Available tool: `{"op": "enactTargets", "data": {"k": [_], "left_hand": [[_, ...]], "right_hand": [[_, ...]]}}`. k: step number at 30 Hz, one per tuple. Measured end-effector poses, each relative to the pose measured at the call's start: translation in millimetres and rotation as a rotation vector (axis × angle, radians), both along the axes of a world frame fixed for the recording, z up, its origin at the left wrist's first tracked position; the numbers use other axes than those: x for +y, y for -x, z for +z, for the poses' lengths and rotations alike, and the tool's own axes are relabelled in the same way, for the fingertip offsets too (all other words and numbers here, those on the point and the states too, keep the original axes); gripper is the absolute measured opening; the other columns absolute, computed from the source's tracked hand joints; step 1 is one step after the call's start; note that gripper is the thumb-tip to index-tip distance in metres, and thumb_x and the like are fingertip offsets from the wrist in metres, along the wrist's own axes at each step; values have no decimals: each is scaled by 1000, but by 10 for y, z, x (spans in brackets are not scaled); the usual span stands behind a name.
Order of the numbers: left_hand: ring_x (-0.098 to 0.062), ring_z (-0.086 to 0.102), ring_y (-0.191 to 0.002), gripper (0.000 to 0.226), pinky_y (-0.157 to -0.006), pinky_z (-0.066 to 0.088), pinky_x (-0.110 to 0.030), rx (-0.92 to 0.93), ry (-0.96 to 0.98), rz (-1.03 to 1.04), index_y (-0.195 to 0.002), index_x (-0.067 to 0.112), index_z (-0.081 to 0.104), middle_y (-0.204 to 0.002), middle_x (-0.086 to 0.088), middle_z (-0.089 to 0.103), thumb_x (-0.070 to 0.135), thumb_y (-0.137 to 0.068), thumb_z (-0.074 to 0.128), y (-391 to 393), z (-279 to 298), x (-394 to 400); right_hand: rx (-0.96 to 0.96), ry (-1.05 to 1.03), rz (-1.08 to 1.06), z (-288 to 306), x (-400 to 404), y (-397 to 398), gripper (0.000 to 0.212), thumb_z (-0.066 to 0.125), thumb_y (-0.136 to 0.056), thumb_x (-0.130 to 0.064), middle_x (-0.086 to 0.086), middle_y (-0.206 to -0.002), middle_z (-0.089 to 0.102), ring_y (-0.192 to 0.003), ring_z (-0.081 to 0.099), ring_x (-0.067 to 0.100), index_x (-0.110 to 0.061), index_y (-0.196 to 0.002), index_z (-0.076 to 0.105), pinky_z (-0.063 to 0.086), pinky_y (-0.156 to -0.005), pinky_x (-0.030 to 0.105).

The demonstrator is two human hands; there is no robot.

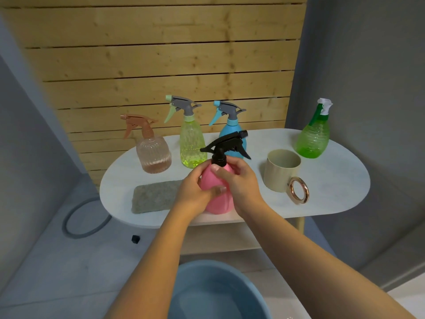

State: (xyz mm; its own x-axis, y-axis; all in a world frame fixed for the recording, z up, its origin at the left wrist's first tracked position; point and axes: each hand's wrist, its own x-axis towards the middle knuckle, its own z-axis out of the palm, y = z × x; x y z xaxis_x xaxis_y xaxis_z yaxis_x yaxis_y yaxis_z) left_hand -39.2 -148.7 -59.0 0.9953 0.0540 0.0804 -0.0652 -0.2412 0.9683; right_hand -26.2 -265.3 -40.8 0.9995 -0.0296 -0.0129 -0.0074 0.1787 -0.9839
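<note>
Closest to the lens sat one round blue plastic basin (197,267) on the floor, apparently holding water. I judged it was kept low and central as a source for filling, or to catch spills.

Above it stood one white oval table (333,192) against a wall of pale wooden slats (161,54). One grey hose loop (69,222) lay on the floor to the left.

Spray bottles numbered five. Four stood toward the back, out of the working space:
- a clear peach ribbed bottle (154,155), part full
- a translucent yellow-green bottle (192,146)
- a solid blue bottle (234,127), half hidden behind the hands
- a round green ribbed bottle (312,141), far right and well apart

The fifth, an opaque pink plastic bottle (218,201), stood upright at the table's near edge, directly above the basin.

The left hand (195,192) was wrapped round its body with the thumb across the front, likely to steady it. The right hand (241,183) clasped the shoulder just beneath the black trigger head (224,146), thumb by the collar. That grip looked suited to twisting the head, though loosening or tightening could not be told.

One beige ceramic mug with a gold ring handle (281,171) waited just right of the hands, probably as a scoop. One flat grey cloth pad (154,196) lay just left, handy for wiping. One small black cap-like piece (135,238) sat on the floor.
</note>
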Motion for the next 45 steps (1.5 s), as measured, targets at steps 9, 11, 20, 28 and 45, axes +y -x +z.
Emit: {"op": "enactTargets", "data": {"k": [9, 11, 20, 28, 45], "left_hand": [[-5, 56, -106, 77, -80, 50, -22, 12, 16, 6, -136, 35, 44, -122, 14, 56, 27, -70, 82, -20, -25, -2], [-6, 56, -107, 77, -81, 51, -22, 12, 20, 7, -137, 34, 44, -124, 12, 56, 26, -71, 82, -25, -40, 1], [4, 54, -102, 71, -73, 48, -16, 8, 22, -2, -126, 46, 42, -113, 26, 53, 25, -71, 82, -23, -60, 21], [2, 54, -106, 75, -74, 46, -13, -9, 39, -8, -130, 40, 45, -119, 20, 56, 19, -69, 82, -44, -92, 34], [9, 58, -87, 52, -61, 45, -7, 25, -33, -22, -107, 52, 48, -101, 25, 60, 26, -75, 79, 9, -19, 37]], "right_hand": [[-45, -33, 162, -23, -95, -56, 20, 62, -88, -23, -2, -111, 64, -110, 58, 22, -32, -106, 63, 47, -96, 40], [-97, -8, 89, -41, -77, -64, 20, 67, -84, -22, -6, -103, 66, -102, 61, 17, -38, -95, 62, 51, -89, 33], [-281, 306, 189, -196, -234, -88, 27, 45, -96, -32, -5, -121, 61, -112, 55, 10, -36, -122, 54, 46, -95, 26], [-159, -142, 313, -114, -360, -288, 32, 73, -66, -24, 1, -96, 73, -94, 66, 15, -14, -97, 72, 52, -78, 23], [-109, 52, 456, 168, -315, -351, 33, 67, -79, 2, 8, -107, 68, -99, 64, 19, -12, -109, 61, 51, -87, 29]]}}
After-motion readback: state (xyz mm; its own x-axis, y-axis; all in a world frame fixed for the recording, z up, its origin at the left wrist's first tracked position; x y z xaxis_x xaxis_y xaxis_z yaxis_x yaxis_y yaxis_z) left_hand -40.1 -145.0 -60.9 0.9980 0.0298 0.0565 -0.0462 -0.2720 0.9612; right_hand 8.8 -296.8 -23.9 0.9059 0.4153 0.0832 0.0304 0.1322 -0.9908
